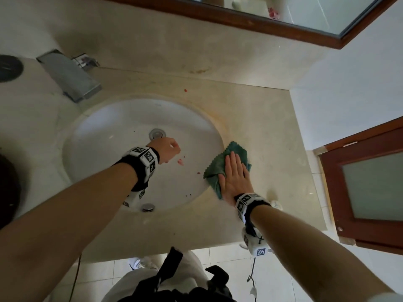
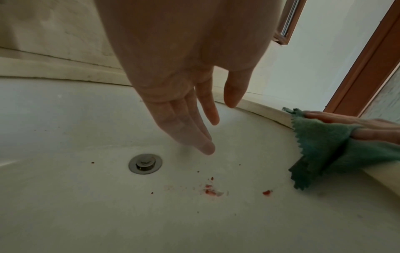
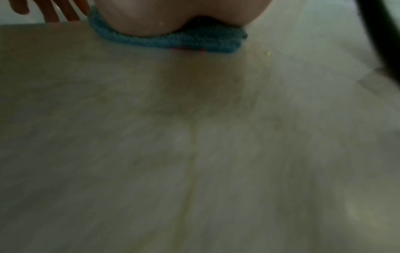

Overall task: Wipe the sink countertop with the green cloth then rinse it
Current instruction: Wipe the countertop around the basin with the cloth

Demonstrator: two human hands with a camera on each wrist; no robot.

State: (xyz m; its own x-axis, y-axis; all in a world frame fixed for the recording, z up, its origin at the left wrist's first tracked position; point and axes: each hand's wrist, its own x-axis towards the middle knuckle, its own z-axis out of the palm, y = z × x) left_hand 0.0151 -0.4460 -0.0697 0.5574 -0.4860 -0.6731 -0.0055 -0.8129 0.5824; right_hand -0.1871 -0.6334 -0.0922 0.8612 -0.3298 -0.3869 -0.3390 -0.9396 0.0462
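The green cloth [image 1: 214, 168] [image 2: 320, 145] [image 3: 173, 43] lies folded on the beige countertop [image 1: 272, 131], hanging a little over the right rim of the white basin [image 1: 113, 131]. My right hand [image 1: 234, 177] [image 3: 173, 17] presses flat on it, fingers straight and together. Over the basin, just right of the drain [image 1: 157, 134] [image 2: 145, 164], my left hand [image 1: 168, 149] [image 2: 201, 123] hangs with straight fingers pointing down and holds nothing. Red crumbs [image 1: 180, 162] [image 2: 210, 190] lie in the basin between the two hands.
A chrome faucet [image 1: 69, 76] stands at the back left. One red speck [image 1: 186, 90] sits on the counter behind the basin. A wood-framed mirror [image 1: 305, 12] hangs above, and a wooden door [image 1: 366, 186] is at the right past the counter's edge.
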